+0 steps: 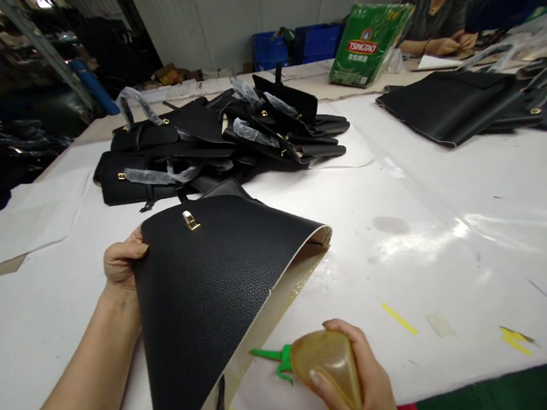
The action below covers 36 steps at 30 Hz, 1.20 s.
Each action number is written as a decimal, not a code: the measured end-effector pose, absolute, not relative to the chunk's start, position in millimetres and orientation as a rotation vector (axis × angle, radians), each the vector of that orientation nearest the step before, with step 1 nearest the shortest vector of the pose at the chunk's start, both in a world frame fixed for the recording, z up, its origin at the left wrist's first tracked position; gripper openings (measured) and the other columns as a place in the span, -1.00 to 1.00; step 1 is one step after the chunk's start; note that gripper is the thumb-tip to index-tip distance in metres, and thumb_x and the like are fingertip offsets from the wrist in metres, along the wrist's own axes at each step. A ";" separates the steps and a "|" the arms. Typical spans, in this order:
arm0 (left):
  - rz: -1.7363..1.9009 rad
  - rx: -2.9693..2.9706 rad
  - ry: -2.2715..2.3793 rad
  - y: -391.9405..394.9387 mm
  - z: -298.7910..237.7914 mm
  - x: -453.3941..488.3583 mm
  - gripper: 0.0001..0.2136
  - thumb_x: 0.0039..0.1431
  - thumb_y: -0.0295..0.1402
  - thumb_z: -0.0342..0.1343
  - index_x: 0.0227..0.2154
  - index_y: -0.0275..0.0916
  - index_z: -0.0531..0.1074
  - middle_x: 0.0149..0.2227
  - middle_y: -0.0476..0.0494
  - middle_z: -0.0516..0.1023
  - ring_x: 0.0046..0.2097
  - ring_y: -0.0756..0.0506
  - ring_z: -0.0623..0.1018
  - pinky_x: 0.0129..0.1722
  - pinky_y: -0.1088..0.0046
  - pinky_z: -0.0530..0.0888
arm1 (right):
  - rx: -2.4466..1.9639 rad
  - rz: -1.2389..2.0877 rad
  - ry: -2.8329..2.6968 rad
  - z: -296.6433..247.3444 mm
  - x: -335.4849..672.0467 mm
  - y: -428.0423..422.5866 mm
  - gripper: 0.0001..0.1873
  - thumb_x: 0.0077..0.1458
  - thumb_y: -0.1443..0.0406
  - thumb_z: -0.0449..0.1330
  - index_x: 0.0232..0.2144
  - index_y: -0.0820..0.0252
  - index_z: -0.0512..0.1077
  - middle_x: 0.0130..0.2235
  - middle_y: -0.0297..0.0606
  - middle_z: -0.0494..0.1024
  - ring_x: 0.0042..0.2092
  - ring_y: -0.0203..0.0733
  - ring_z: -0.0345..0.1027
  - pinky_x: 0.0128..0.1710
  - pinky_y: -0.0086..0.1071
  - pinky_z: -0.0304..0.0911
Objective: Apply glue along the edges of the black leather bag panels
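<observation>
My left hand [125, 262] grips the left edge of a black leather handbag [213, 270], thumb on the outer face. The bag is tilted, its open side facing right and showing a beige inside with a shiny wet-looking strip along the edge. A gold clasp [190, 221] sits near its upper left. In my right hand [363, 381] is a squeeze bottle [326, 361] of amber liquid, fingers wrapped round it. Its green nozzle [266, 354] points left, close to the bag's open edge; whether it touches I cannot tell.
Several black bags [179, 125] with plastic-wrapped handles lie heaped behind on the white table [443, 247]. More black bags [447, 106] lie at the far right. A green package [369, 43] stands at the back, near another person's hands [448, 46]. Yellow tape strips [398, 318] dot the tabletop.
</observation>
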<state>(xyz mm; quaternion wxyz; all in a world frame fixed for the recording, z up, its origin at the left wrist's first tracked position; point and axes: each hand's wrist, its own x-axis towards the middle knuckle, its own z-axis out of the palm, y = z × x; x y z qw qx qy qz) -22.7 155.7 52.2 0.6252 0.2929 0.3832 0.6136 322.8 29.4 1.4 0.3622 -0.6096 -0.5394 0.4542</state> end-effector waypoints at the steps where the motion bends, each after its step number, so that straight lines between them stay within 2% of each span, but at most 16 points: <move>1: 1.411 0.666 0.875 155.4 52.3 -22.4 -0.70 -0.38 -0.61 0.23 -0.42 -0.38 0.53 -0.51 -0.19 0.63 -0.53 -0.16 0.59 -0.50 0.40 0.59 | -1.519 1.221 -1.387 1.9 319.6 27.8 -0.54 -0.02 0.06 0.22 -0.09 0.05 0.25 -0.23 -0.30 0.47 -0.28 -0.12 0.41 -0.28 -0.34 0.31; 4: 1.412 0.648 0.860 155.4 52.6 -20.5 -0.69 -0.36 -0.61 0.22 -0.40 -0.38 0.53 -0.48 -0.21 0.64 -0.50 -0.18 0.60 -0.48 0.36 0.60 | -1.478 1.316 -1.357 1.3 318.9 29.1 -0.54 -0.02 0.05 0.21 -0.10 0.07 0.26 -0.26 -0.31 0.49 -0.31 -0.13 0.41 -0.31 -0.35 0.31; 10: 1.422 0.634 0.805 158.9 51.5 -18.1 -0.70 -0.43 -0.60 0.24 -0.45 -0.33 0.53 -0.49 -0.23 0.63 -0.53 -0.18 0.59 -0.53 0.34 0.58 | -1.783 0.949 -1.319 -2.8 348.1 47.5 -0.53 0.00 0.02 0.19 -0.07 0.05 0.25 -0.09 -0.26 0.44 -0.10 -0.04 0.36 -0.14 -0.31 0.26; 16: 1.429 0.610 0.825 159.5 51.6 -16.3 -0.69 -0.41 -0.60 0.22 -0.44 -0.33 0.55 -0.45 -0.25 0.64 -0.50 -0.18 0.60 -0.45 0.30 0.59 | -1.539 1.329 -1.397 -2.8 334.4 42.1 -0.52 0.02 0.01 0.15 -0.06 0.06 0.21 -0.24 -0.30 0.50 -0.27 -0.10 0.42 -0.28 -0.34 0.31; 21: 1.429 0.591 0.880 159.2 51.5 -16.5 -0.65 -0.44 -0.60 0.22 -0.40 -0.39 0.55 -0.48 -0.26 0.63 -0.51 -0.18 0.59 -0.50 0.33 0.59 | -1.787 0.981 -1.318 0.1 342.4 45.9 -0.51 -0.01 -0.01 0.18 -0.08 0.03 0.24 -0.11 -0.27 0.46 -0.11 -0.03 0.37 -0.15 -0.30 0.27; 26: 1.430 0.579 0.921 159.4 53.6 -14.7 -0.66 -0.44 -0.59 0.22 -0.42 -0.35 0.56 -0.44 -0.24 0.65 -0.46 -0.20 0.61 -0.42 0.30 0.60 | -1.574 1.324 -1.370 1.1 334.8 40.9 -0.51 0.00 0.00 0.17 -0.07 0.05 0.22 -0.27 -0.31 0.51 -0.30 -0.09 0.43 -0.31 -0.34 0.32; 33: 1.404 0.569 0.982 158.3 55.8 -15.5 -0.62 -0.42 -0.60 0.20 -0.36 -0.36 0.57 -0.44 -0.24 0.64 -0.46 -0.20 0.61 -0.44 0.34 0.60 | -1.815 0.856 -1.212 -0.8 369.6 73.0 -0.49 -0.04 -0.06 0.17 -0.09 0.01 0.25 -0.11 -0.27 0.44 -0.15 -0.03 0.37 -0.18 -0.27 0.27; 36: 1.386 0.556 1.032 159.0 54.8 -13.9 -0.59 -0.37 -0.60 0.18 -0.31 -0.33 0.56 -0.40 -0.23 0.65 -0.44 -0.19 0.62 -0.40 0.33 0.59 | -1.745 0.973 -1.304 -0.1 374.2 75.8 -0.50 -0.01 -0.03 0.17 -0.06 0.01 0.22 -0.15 -0.30 0.45 -0.18 -0.06 0.38 -0.18 -0.27 0.28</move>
